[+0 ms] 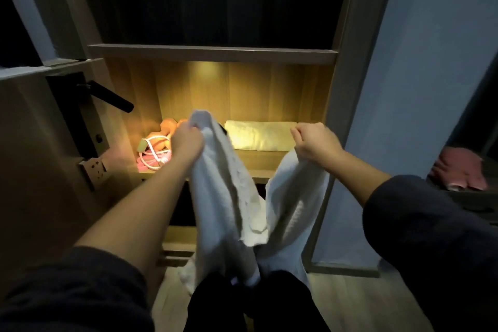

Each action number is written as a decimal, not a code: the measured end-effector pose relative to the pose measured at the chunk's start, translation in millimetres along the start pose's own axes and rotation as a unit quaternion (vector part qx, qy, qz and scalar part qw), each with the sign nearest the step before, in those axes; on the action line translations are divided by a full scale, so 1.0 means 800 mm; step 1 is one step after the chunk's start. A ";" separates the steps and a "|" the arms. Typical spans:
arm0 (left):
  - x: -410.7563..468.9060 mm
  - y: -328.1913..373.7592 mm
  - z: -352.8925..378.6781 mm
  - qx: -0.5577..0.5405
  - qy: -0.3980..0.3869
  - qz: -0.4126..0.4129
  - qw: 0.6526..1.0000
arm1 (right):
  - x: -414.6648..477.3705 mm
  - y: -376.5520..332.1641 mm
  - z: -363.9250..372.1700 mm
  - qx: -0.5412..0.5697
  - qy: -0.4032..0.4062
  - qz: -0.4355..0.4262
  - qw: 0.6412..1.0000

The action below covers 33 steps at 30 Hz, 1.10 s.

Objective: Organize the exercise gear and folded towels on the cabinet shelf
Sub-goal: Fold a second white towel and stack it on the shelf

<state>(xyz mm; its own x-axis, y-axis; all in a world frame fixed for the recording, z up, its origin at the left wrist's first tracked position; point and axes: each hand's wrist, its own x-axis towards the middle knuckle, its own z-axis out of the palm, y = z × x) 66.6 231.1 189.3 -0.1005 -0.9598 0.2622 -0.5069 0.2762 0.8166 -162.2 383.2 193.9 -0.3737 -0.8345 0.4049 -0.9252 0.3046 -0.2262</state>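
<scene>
Progress looks to be somewhere past the middle, judging by the lit cabinet shelf at the centre of the frame. One folded towel, pale yellow in the shelf light, already lies at centre right of that shelf, against the back panel. At centre left of the shelf sits the exercise gear: orange dumbbells near the back and a pink-and-white skipping rope heaped in front of them, loose rather than neatly coiled.

What is left is the white towel, which is off the shelf and unfolded, hanging in front of it down to the lower middle of the frame. The left hand is clenched on one top corner and the right hand pinches the other, the cloth sagging in a deep V between them. It needs folding and then a place, probably the bare strip of shelf between the rope and the folded towel, or on top of that towel.

Around the shelf, a dark door handle juts from the door at centre left, close to the left forearm. A pink cloth lies at the right edge of the frame, on a dark surface; whether it belongs to the task I cannot tell. The rope's sprawl is what narrows the free space.
</scene>
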 end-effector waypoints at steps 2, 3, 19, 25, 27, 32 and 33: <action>0.016 -0.024 -0.029 0.050 0.051 -0.019 0.997 | -0.012 0.038 -0.002 -0.098 -0.045 -0.027 0.994; 0.022 -0.033 -0.043 0.078 0.075 -0.026 0.994 | -0.017 0.055 -0.003 -0.134 -0.062 -0.040 0.988; 0.033 -0.089 -0.106 0.145 0.155 -0.123 0.969 | -0.014 0.088 -0.008 0.206 -0.162 0.102 0.960; 0.005 -0.043 -0.063 0.120 -0.003 0.037 0.992 | 0.000 0.016 -0.008 0.360 -0.157 0.101 0.914; -0.017 -0.019 -0.040 0.069 -0.148 0.086 0.983 | 0.010 -0.010 -0.006 0.380 -0.156 0.096 0.907; -0.061 0.018 0.010 0.092 -0.364 0.179 0.909 | 0.026 -0.058 -0.009 0.390 -0.166 0.103 0.900; -0.065 0.019 0.019 0.075 -0.377 0.182 0.905 | 0.027 -0.065 -0.010 0.394 -0.166 0.105 0.898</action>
<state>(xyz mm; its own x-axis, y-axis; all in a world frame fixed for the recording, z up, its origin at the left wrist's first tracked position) 51.2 284.6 180.3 -0.8119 -0.5831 0.0285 -0.4267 0.6260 0.6528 -122.5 352.8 221.9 -0.3734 -0.9274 0.0242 -0.4546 0.1602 -0.8762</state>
